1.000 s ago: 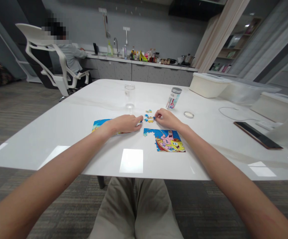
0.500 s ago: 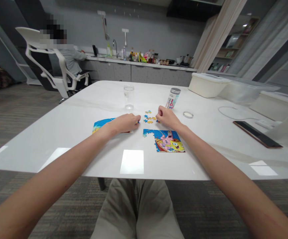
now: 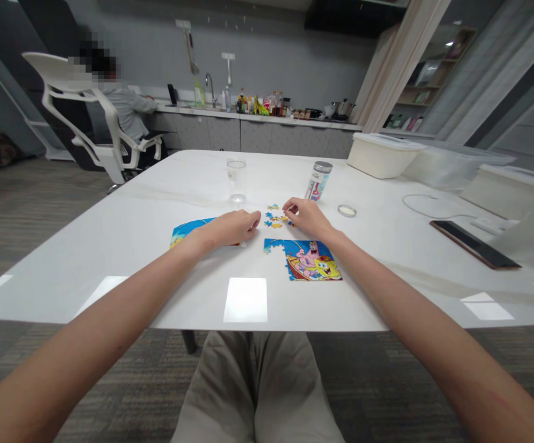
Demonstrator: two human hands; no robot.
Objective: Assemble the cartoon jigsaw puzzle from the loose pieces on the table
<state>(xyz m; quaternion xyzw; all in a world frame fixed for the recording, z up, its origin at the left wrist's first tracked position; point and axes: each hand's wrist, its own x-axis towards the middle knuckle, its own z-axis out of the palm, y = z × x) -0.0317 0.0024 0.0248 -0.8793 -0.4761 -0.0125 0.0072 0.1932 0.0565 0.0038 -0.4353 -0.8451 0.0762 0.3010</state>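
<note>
A partly joined cartoon jigsaw puzzle (image 3: 315, 261) lies on the white table, its upper left side notched. Loose puzzle pieces (image 3: 276, 225), blue and yellow, form a small group above it. Over the right edge of these pieces hovers my right hand (image 3: 307, 216), its fingers loosely bent and apart, with nothing visible in them. My left hand (image 3: 237, 226) is closed, left of the loose pieces; whatever its fingers hold is hidden. Behind that hand and forearm, a blue and yellow picture sheet (image 3: 188, 230) is partly covered.
Beyond the pieces stand a clear jar (image 3: 237, 181) and a printed tube (image 3: 318, 180) with a grey lid. A round lid (image 3: 347, 211) lies to the right, then a dark phone-like slab (image 3: 474, 244). Storage boxes (image 3: 382, 157) line the far right. A person (image 3: 126, 111) sits at the back left.
My right hand has lifted slightly and shifted left, its fingers loosening. The blue bit at my left fingertips no longer shows; that hand has barely moved. The whole view has shifted slightly.
</note>
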